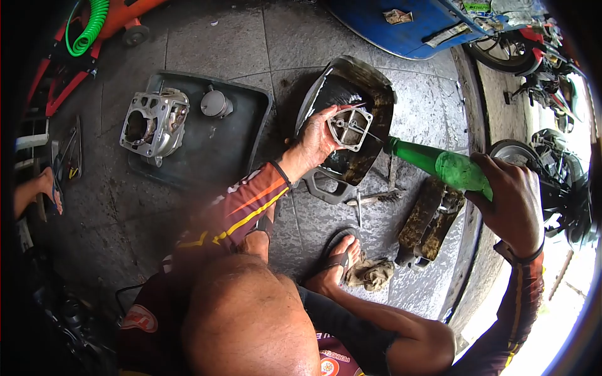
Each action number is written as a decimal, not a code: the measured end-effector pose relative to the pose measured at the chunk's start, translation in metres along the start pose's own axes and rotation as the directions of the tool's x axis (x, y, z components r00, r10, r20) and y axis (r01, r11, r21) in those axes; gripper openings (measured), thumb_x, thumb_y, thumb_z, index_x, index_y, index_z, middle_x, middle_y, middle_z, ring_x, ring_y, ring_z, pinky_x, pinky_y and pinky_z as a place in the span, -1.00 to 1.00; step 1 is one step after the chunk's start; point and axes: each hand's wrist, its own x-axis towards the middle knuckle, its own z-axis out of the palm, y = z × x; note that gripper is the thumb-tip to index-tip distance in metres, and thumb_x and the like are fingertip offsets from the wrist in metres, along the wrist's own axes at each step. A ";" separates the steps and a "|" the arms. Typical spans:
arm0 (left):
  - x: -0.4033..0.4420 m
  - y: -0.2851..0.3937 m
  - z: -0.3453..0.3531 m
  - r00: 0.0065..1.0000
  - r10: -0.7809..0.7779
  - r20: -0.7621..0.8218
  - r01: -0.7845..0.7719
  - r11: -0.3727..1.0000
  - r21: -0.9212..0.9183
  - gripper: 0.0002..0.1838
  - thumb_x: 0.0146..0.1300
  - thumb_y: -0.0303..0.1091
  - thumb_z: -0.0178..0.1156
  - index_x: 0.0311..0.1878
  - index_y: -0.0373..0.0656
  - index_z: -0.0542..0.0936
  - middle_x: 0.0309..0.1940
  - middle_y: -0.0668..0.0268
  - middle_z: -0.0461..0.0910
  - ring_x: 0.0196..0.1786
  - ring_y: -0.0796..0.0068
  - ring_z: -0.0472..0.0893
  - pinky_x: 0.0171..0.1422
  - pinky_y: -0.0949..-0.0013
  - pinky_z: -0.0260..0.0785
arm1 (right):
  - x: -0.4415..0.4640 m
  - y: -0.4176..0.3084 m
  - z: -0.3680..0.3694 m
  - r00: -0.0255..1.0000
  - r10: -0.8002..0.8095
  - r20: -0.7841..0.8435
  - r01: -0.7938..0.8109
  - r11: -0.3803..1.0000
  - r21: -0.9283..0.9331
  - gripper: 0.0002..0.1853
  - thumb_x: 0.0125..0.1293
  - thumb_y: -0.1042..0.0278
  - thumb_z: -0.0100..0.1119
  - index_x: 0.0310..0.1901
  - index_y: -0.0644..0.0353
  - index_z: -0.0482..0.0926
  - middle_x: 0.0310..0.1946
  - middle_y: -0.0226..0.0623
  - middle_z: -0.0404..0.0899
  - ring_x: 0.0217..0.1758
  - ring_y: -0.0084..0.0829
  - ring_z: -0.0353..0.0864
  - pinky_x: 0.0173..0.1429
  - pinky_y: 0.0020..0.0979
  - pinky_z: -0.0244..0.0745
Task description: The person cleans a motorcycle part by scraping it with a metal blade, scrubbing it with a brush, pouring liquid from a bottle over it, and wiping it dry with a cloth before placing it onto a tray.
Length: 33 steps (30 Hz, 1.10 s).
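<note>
My left hand (pixel 316 139) grips a square metal engine part (pixel 350 128) by its left side, above a cut-open dark container (pixel 382 94). My right hand (pixel 511 194) is wrapped round the base of a green glass bottle (pixel 442 164). The bottle is tilted, its mouth pointing left at the metal part, and a thin stream of liquid runs from it to the part. Dark liquid lies inside the container.
A black tray (pixel 219 150) holds an engine block (pixel 155 125) and a piston (pixel 216 102). A dirty metal box (pixel 431 222), a brush (pixel 379 197) and a rag (pixel 371 274) lie near my foot. Another person's foot (pixel 49 188) is at far left. Motorcycles stand right.
</note>
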 end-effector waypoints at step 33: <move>-0.006 -0.001 0.006 0.972 -0.049 0.228 0.070 0.994 -0.084 -0.38 0.39 -0.10 -0.14 0.39 -0.31 0.38 0.25 -0.10 0.50 0.22 0.00 0.58 0.31 -0.12 0.43 | 0.000 0.001 0.011 0.999 -0.018 0.048 0.016 0.999 0.034 -0.56 -0.01 0.41 0.45 -0.04 0.20 0.58 -0.34 -0.12 0.64 -0.26 -0.02 0.67 -0.19 -0.10 0.51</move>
